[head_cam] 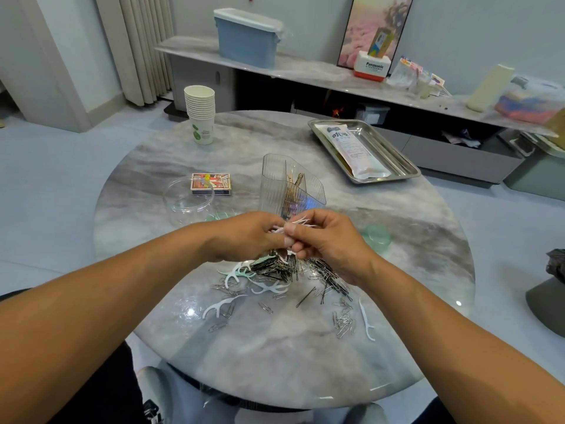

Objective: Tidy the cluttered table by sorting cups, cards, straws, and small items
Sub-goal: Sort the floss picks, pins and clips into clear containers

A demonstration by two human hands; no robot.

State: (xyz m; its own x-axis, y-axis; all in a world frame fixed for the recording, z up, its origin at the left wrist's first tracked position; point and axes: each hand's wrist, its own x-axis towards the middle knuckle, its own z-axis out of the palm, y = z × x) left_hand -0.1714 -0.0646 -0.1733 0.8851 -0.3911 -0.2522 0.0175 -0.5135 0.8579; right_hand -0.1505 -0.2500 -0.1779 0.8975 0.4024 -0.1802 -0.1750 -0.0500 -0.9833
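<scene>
Both hands meet over the middle of the round marble table [305, 356]. My right hand [327, 240] pinches a small bunch of white floss picks [301, 223], and my left hand [244, 237] grips the same bunch from the left. Below them lies a pile of black hairpins [318, 270], silver paper clips [344, 324] and loose floss picks [223, 304]. Just behind the hands a clear ribbed holder [290, 188] stands with a few hairpins inside. A stack of paper cups [200, 113] is at the far left, a card box [211, 184] beside a clear round jar [186, 201].
A steel tray [403, 166] holding a white packet [351, 148] sits at the far right of the table. A green lid [377, 237] lies right of my hands. Behind, a long shelf carries a blue bin [247, 38] and boxes.
</scene>
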